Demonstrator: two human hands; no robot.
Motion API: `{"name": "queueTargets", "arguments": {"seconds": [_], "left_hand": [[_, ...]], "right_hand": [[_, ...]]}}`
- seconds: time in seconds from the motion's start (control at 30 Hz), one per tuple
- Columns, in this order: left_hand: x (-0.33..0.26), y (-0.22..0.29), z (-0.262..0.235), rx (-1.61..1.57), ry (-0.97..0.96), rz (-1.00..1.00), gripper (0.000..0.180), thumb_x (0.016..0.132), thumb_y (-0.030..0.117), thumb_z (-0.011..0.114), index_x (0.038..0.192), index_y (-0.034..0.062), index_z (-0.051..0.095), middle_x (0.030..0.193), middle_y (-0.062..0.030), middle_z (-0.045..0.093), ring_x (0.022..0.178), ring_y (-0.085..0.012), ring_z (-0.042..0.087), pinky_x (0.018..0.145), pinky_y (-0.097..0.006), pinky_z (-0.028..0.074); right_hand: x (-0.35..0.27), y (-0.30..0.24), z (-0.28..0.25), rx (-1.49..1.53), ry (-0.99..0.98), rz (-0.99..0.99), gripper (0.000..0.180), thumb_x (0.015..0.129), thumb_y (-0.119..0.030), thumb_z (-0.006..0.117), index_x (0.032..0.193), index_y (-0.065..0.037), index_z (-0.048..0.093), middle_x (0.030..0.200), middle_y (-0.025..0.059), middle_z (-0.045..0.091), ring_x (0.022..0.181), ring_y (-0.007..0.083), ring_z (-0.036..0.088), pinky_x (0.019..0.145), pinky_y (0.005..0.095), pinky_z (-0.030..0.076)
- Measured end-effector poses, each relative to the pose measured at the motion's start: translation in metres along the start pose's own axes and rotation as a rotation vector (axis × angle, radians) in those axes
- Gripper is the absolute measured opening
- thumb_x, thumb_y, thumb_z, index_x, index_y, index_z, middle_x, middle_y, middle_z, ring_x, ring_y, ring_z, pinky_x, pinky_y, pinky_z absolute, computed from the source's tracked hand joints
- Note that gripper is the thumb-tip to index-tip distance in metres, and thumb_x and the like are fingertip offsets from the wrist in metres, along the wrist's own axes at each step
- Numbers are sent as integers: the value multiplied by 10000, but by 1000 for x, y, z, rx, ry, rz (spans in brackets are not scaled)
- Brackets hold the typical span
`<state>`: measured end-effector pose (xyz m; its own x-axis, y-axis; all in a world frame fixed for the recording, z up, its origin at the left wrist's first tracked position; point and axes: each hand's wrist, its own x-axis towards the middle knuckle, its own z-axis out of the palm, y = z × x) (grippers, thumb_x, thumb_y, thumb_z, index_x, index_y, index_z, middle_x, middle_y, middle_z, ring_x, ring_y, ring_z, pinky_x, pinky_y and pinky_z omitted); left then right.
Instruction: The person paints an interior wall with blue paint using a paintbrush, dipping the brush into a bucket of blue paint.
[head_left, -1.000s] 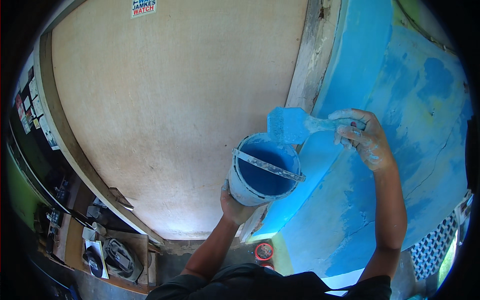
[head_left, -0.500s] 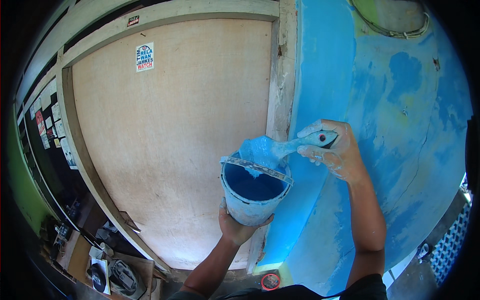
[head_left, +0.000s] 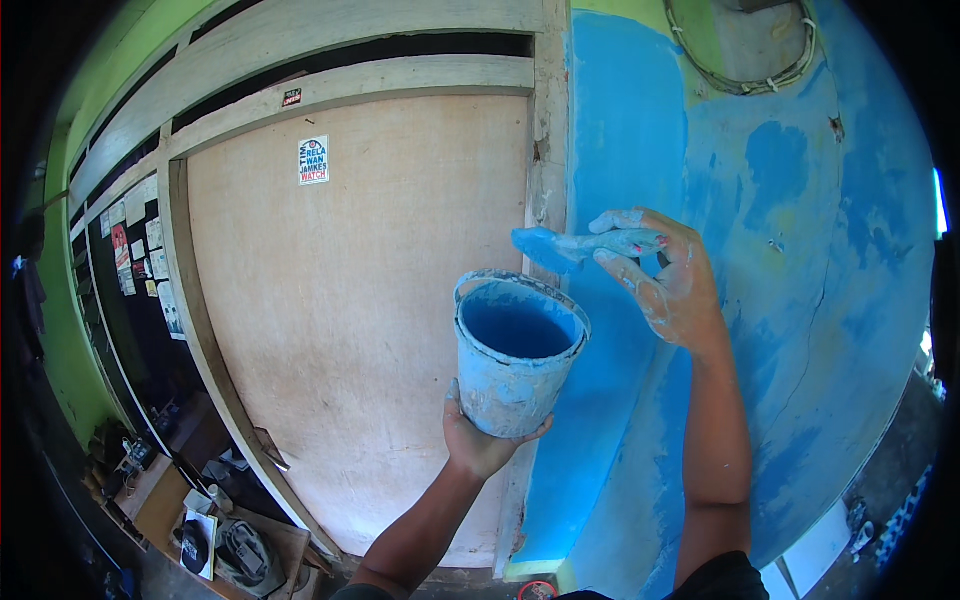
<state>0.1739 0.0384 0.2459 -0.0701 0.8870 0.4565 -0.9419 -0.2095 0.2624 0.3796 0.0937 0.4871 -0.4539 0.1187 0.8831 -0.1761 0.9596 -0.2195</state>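
- Head view showed one bucket [head_left: 517, 352], one brush [head_left: 575, 245] and two hands.
- The left hand [head_left: 482, 435] cupped the bucket from below, fingers curled up round its base, holding it upright in front of the door's right edge.
- The bucket was smeared pale blue outside, with dark blue paint inside; its wire handle lay down along the rim.
- The right hand [head_left: 668, 283] gripped the brush by its handle, thumb and fingers closed on it, paint on the skin.
- The brush lay roughly level, bristles pointing left, above the bucket's right rim and clear of it, in front of the blue wall [head_left: 800, 300].
- One plywood door [head_left: 370, 300] filled the left half, with one sticker [head_left: 314, 160] near its upper left corner.
- One coil of cable [head_left: 745, 60] hung at the wall's top edge.
- Compared with half a second earlier, the brush had lifted out of the bucket, where its bristles had been dipping at the rim.
- The bucket sat a little lower and further right against the door than before.
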Motion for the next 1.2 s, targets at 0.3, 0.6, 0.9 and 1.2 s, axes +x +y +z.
{"name": "queueTargets", "arguments": {"seconds": [0.3,0.6,0.9,1.2], "left_hand": [[35,-8,42,17,-110,0,750,1047,650,156,1652,221,266,1679,-148,283,1513,-400,347,1116,-668,346],[33,-13,41,30,-86,7,754,1037,646,208,1656,219,261,1676,-163,269,1509,-412,337,1092,-683,370],[28,-10,34,61,-37,37,753,1038,637,210,1644,197,281,1655,-175,303,1496,-410,357,1091,-668,383],[27,-4,23,35,-24,13,740,1043,629,197,1642,206,295,1661,-172,305,1499,-410,357,1107,-666,364]], "right_hand": [[9,6,-40,255,135,36,199,903,-83,763,1075,13,732,978,54,715,888,118,627,822,276,519],[10,15,-37,250,164,12,230,915,-85,748,1111,31,719,950,73,728,902,119,659,800,276,550],[5,27,-27,132,87,63,218,893,-73,756,1084,28,721,957,77,748,861,131,676,831,289,551],[1,21,-14,162,44,132,200,865,-24,788,1048,38,733,956,87,758,876,126,678,846,288,561]]}}
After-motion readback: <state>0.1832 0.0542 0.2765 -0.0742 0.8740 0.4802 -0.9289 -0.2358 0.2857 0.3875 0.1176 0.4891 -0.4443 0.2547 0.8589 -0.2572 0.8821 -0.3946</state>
